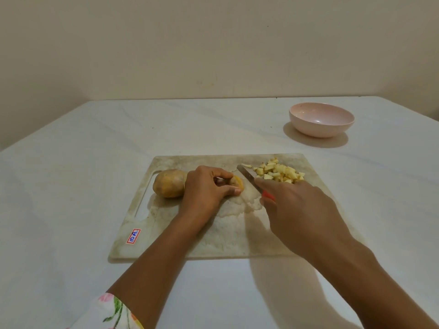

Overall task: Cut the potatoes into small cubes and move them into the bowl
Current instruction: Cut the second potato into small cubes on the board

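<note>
Dicing at the cutting board point(225, 238): a person's left hand point(206, 188) pinches a small end piece of potato point(237, 182) between curled fingers point(221, 173) and thumb. The right hand point(301, 210) is wrapped round the red handle of a knife point(247, 175), forefinger laid along the back of the blade, whose tip points toward the heap of cubes point(280, 173). A whole potato point(169, 183) lies on the board just beside the left hand. The pink bowl point(318, 130) stands well apart on the desk point(71, 186), with no cubes showing in it. With so little of the piece to hold, the cut looks best made with the fingertips tucked back from the edge, the piece seated on a flat face and the blade brought straight down in short strokes. Both forearms reach in from the near edge, the left wrist low over the board and the right raised above it.
</note>
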